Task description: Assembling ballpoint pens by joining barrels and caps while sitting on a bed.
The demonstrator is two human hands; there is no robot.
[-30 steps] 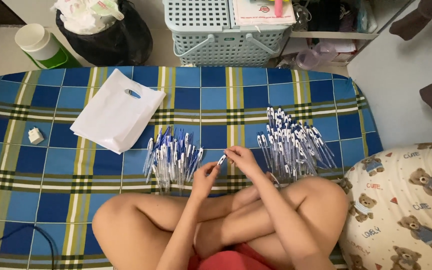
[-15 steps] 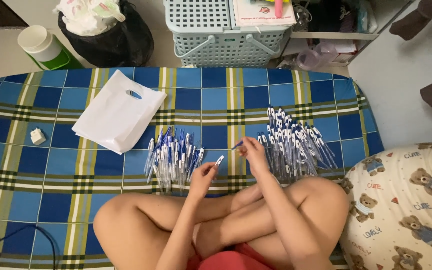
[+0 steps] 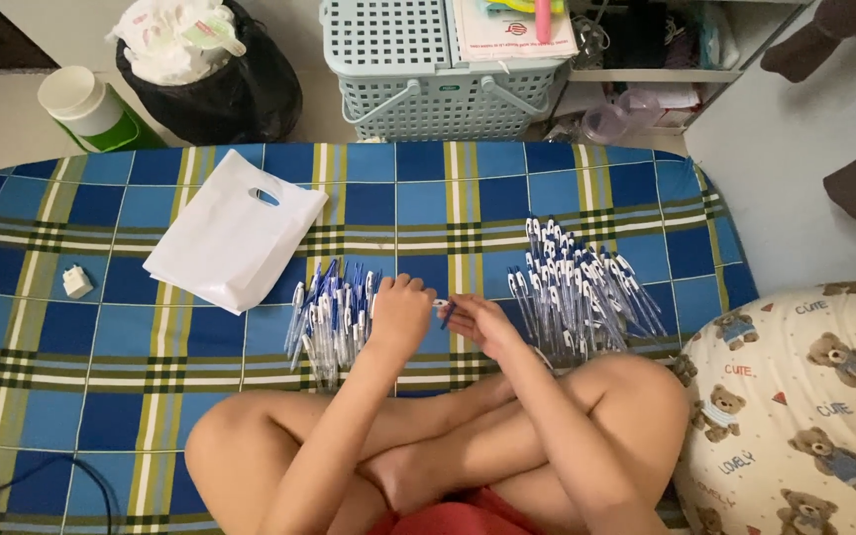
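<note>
Two hands meet on one pen (image 3: 445, 310) between the pen piles — left hand (image 3: 400, 315) and right hand (image 3: 480, 321) both pinch it. Left pile (image 3: 329, 315) touches the left hand; right pile (image 3: 577, 287) lies just right of the pen. Best keep the pen level — push straight.

One head-worn camera looks steeply down from close above onto the checked mattress (image 3: 567, 188), its far edge at top.
</note>
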